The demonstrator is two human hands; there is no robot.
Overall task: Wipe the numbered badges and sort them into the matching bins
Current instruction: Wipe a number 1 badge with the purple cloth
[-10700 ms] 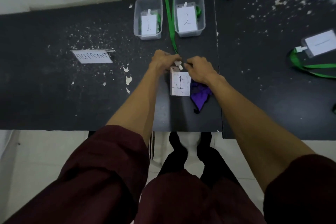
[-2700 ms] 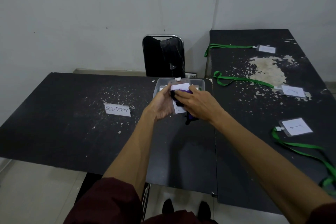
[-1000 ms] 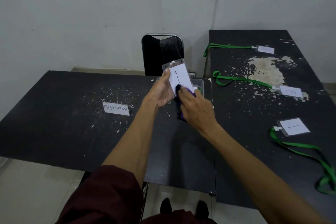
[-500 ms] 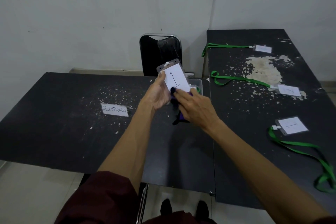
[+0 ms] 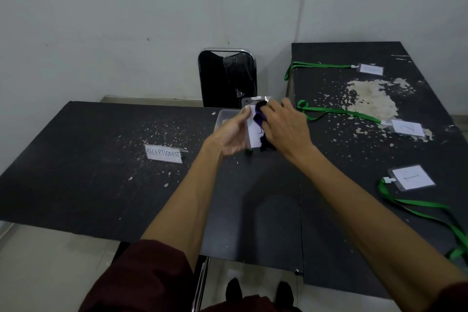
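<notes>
Purple cloth (image 5: pixel 258 116) over badge (image 5: pixel 254 135), bin (image 5: pixel 224 118) behind

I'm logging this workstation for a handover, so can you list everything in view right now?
tables: two, black, left table beside right table
held badge: one, white card in clear sleeve, between the hands
purple cloth: one, purple, pressed on the held badge
clear bin: one visible, clear, behind the hands
loose badges: three, white, with green lanyards, right table
name sign: one, white, left table
chair: one, black, behind left table
left hand: holds the held badge
right hand: holds the purple cloth
</notes>
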